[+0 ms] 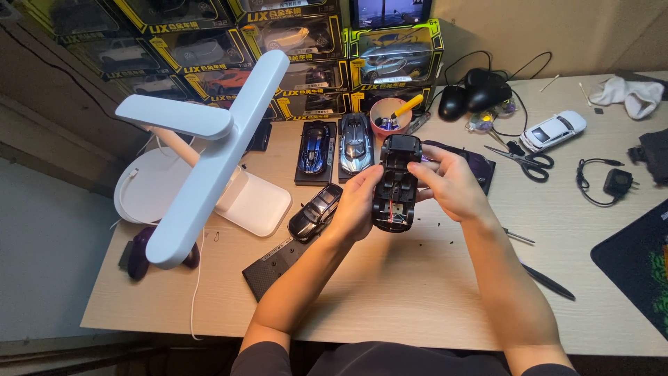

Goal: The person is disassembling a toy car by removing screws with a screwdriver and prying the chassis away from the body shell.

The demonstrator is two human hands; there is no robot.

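Note:
Both hands hold a black toy car (396,182) upside down above the wooden desk (390,292), its underside and small wires facing me. My left hand (356,207) grips its left side. On the car's right side rests my right hand (451,182), thumb across the chassis. Just left of the hands, a dark grey toy car (314,212) lies on a black base plate (271,268). Behind stand a blue model car (314,149) and a silver-blue model car (355,142) on black stands.
A white desk lamp (209,146) reaches over the left side. Boxed model cars (292,42) are stacked at the back. A pink cup (390,115) holds tools. Scissors (523,159), a white toy car (554,129), two black mice (473,94), a pen (548,281) and a dark mat (637,264) lie to the right.

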